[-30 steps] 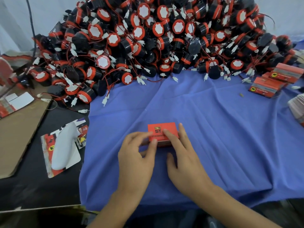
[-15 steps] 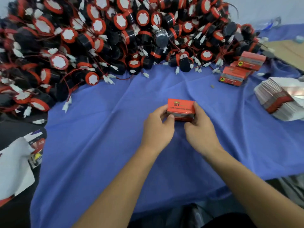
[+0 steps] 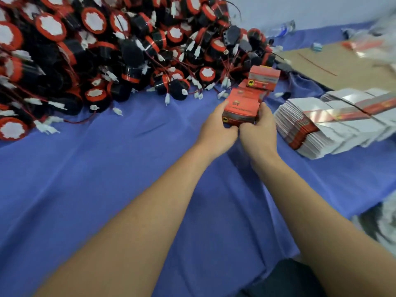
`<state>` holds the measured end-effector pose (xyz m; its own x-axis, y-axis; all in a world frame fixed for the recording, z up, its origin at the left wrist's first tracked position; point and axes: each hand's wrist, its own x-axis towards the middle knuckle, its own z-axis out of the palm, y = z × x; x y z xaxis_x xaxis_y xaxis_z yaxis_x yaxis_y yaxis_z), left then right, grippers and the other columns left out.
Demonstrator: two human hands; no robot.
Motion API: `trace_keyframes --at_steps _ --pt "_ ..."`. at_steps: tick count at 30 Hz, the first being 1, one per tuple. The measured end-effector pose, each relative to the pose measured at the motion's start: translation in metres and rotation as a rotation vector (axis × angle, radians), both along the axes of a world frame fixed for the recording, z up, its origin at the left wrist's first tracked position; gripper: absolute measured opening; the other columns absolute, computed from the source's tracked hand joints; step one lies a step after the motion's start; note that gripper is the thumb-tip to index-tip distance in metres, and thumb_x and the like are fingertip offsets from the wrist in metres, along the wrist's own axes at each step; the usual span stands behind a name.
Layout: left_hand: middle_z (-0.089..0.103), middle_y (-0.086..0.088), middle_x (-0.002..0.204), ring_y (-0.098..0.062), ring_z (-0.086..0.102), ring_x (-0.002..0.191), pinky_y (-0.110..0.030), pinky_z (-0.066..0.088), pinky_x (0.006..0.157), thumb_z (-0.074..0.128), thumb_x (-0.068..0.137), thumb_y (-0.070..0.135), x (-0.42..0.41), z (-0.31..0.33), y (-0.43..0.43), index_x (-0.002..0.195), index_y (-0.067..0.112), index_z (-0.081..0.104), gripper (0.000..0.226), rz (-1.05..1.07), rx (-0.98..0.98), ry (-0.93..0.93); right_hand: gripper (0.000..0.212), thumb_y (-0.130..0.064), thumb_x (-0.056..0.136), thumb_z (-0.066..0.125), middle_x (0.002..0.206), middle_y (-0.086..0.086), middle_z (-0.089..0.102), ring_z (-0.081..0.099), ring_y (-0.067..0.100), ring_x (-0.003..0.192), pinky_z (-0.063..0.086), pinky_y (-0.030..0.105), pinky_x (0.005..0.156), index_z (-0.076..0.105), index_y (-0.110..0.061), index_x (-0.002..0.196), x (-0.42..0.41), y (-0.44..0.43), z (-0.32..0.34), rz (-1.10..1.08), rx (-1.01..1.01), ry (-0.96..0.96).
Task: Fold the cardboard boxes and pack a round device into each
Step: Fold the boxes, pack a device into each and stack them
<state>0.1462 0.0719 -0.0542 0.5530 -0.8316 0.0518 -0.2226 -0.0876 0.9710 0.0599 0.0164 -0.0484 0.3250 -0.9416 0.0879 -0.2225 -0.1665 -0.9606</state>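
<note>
- Box (image 3: 241,111) of red cardboard, closed, right of the frame's centre, gripped between both hands; yellow mark on its near face; on the cloth or lifted off it, cannot tell
- Left hand (image 3: 216,127) on the box's left side, fingers (image 3: 224,104) curled over the far edge and clamped on it
- Right hand (image 3: 260,129) on the box's right side, fingers (image 3: 264,109) likewise clamped on the box; knuckles of the two hands touching below it
- Just behind the held box, toward the upper right, finished red boxes (image 3: 264,76) at the foot of the heap; touching the held one or not, cannot tell
- Heap of round devices (image 3: 102,46) across the upper left and upper middle: black bodies, red rims, white faces, red wires, white plugs
- Stack of flat cartons (image 3: 321,127), white with red edges, at the right of the frame, just beside the right hand
- Blue cloth (image 3: 96,179) over the counter, under everything named
- Brown cardboard sheet (image 3: 334,63) in the upper right, with a blurred clear bottle (image 3: 280,28) lying beyond it
</note>
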Motion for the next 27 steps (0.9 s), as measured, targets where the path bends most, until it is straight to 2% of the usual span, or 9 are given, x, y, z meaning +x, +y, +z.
trace_keyframes --at_steps 5,11,13,16,19,20,22,24,27 --pt "0.068 0.005 0.129 -0.018 0.061 0.123 -0.047 0.049 0.108 0.053 0.086 -0.007 0.014 -0.008 -0.031 0.136 0.037 0.053 0.066 -0.024 0.032 0.038 0.07 0.0 0.073 0.048 0.113 -0.006 0.073 0.066 0.018 0.104 0.055 0.04 0.094 0.06 -0.026 0.137 0.011 -0.028 -0.009 0.025 0.015 0.098" --pt "0.061 -0.002 0.142 -0.023 0.061 0.125 -0.046 0.05 0.107 0.051 0.088 -0.009 0.017 -0.011 -0.035 0.154 0.03 0.039 0.077 -0.005 0.066 0.088 0.075 0.007 0.079 0.048 0.108 -0.014 0.069 0.063 0.01 0.098 0.051 0.016 0.08 0.049 -0.026 0.147 0.012 -0.036 -0.015 0.095 -0.023 0.139" --pt "0.054 -0.009 0.15 -0.03 0.059 0.126 -0.044 0.05 0.105 0.051 0.091 -0.003 0.005 -0.003 -0.03 0.158 0.027 0.033 0.075 0.144 0.06 -0.05 0.076 0.006 0.082 0.049 0.121 -0.021 0.066 0.059 0.004 0.108 0.04 0.002 0.081 0.045 -0.025 0.151 0.002 -0.033 -0.01 0.068 -0.114 0.122" --pt "0.07 -0.008 0.122 -0.028 0.067 0.106 -0.04 0.053 0.092 0.053 0.089 -0.003 -0.029 0.012 -0.024 0.14 0.015 0.055 0.055 0.291 -0.169 -0.2 0.065 -0.002 0.086 0.051 0.132 -0.01 0.063 0.054 0.001 0.114 0.031 0.001 0.087 0.05 -0.017 0.149 -0.025 -0.037 0.009 -0.058 -0.364 0.11" --pt "0.071 -0.011 0.125 -0.029 0.064 0.117 -0.038 0.049 0.102 0.051 0.089 -0.002 -0.074 0.024 -0.034 0.134 0.006 0.063 0.048 0.062 -0.197 -0.259 0.058 -0.004 0.082 0.049 0.127 -0.004 0.065 0.053 0.003 0.107 0.028 -0.005 0.083 0.061 -0.016 0.138 -0.063 -0.053 0.028 -0.195 -0.487 0.188" --pt "0.07 -0.013 0.126 -0.03 0.063 0.12 -0.037 0.047 0.104 0.049 0.087 0.001 -0.086 0.027 -0.038 0.131 0.004 0.065 0.047 -0.019 -0.201 -0.304 0.056 -0.005 0.084 0.049 0.134 0.002 0.063 0.052 0.011 0.117 0.031 -0.001 0.09 0.061 -0.015 0.138 -0.076 -0.062 0.033 -0.233 -0.482 0.259" --pt "0.067 -0.018 0.129 -0.032 0.059 0.124 -0.035 0.044 0.107 0.049 0.084 0.0 -0.105 0.027 -0.048 0.127 0.0 0.066 0.046 -0.179 -0.194 -0.374 0.05 -0.012 0.089 0.051 0.142 0.014 0.056 0.048 0.029 0.132 0.035 0.029 0.111 0.06 -0.01 0.138 -0.101 -0.08 0.036 -0.252 -0.435 0.518" --pt "0.056 -0.019 0.141 -0.034 0.051 0.132 -0.04 0.04 0.111 0.054 0.088 -0.003 -0.116 0.019 -0.059 0.138 -0.002 0.055 0.05 -0.309 -0.041 -0.441 0.041 -0.026 0.096 0.049 0.137 0.021 0.055 0.046 0.041 0.134 0.033 0.053 0.115 0.063 -0.005 0.129 -0.117 -0.088 0.035 -0.219 -0.335 0.784" --pt "0.03 -0.016 0.16 -0.033 0.037 0.145 -0.042 0.034 0.117 0.057 0.091 -0.001 -0.121 0.004 -0.071 0.154 0.0 0.031 0.068 -0.366 0.146 -0.526 0.043 -0.041 0.097 0.045 0.13 0.019 0.059 0.047 0.042 0.131 0.026 0.062 0.117 0.066 -0.008 0.115 -0.126 -0.088 0.033 -0.178 -0.3 0.881"
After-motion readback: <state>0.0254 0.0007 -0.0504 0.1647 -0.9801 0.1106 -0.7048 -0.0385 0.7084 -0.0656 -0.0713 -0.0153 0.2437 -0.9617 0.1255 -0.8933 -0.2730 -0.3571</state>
